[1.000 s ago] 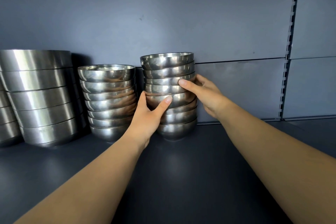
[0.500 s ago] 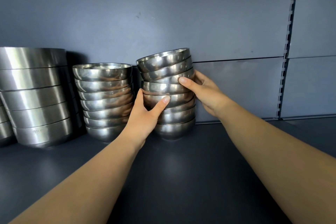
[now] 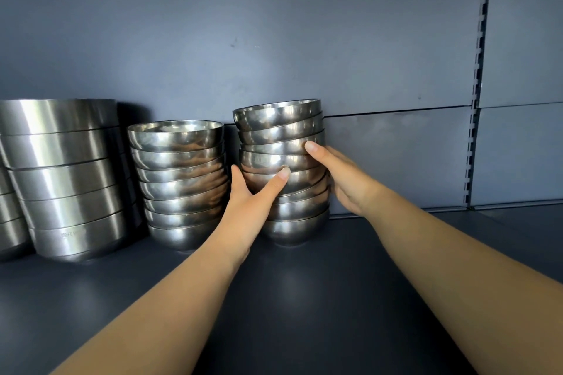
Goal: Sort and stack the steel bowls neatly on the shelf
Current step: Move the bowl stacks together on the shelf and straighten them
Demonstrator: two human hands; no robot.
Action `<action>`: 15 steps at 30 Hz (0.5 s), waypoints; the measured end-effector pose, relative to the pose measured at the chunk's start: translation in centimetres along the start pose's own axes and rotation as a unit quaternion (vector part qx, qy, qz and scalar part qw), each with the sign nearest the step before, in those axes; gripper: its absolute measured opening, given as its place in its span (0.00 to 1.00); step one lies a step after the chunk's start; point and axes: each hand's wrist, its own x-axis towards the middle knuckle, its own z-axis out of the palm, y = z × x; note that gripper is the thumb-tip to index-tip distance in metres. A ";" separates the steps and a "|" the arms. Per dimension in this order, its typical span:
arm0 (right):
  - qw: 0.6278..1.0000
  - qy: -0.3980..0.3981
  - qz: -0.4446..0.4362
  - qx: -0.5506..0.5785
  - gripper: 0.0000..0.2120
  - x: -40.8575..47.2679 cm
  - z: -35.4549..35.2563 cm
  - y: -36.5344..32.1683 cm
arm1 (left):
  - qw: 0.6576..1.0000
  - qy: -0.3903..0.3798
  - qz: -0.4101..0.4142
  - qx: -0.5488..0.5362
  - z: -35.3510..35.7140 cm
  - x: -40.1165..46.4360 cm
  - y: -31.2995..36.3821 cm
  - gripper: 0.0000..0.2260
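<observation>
A stack of several small steel bowls (image 3: 278, 122) stands on the dark shelf (image 3: 304, 298) against the back wall. Its top bowls tilt a little, higher on the right. My left hand (image 3: 253, 195) grips the stack's left side at mid height, thumb across the front. My right hand (image 3: 341, 179) holds the right side, thumb tip on an upper bowl. Just to the left stands a second stack of small bowls (image 3: 179, 179), level and untouched. A stack of larger steel bowls (image 3: 67, 179) stands further left.
Another stack of steel bowls (image 3: 9, 216) is cut off at the left edge. The grey back wall (image 3: 304, 39) has a slotted upright rail (image 3: 476, 100) at the right. Bare shelf surface extends to the right of the held stack and in front.
The top bowls of the held stack have tilted from level to slanted. Both hands keep their hold on the stack, and the view has shifted slightly.
</observation>
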 end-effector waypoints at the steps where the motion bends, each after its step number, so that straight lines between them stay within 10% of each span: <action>1: 1.000 0.010 0.002 0.006 0.29 -0.1 0.0 -0.1 | 1.000 0.004 0.004 0.010 0.0 -0.2 0.3 0.51; 9: 0.964 0.233 -0.003 -0.128 0.09 -3.4 -1.9 -2.3 | 0.938 0.157 0.196 0.237 -0.4 -2.7 2.2 0.30; 15: 0.885 0.154 -0.017 -0.439 0.19 -7.0 -1.6 -4.2 | 0.890 0.115 0.272 0.348 0.2 -4.6 3.2 0.18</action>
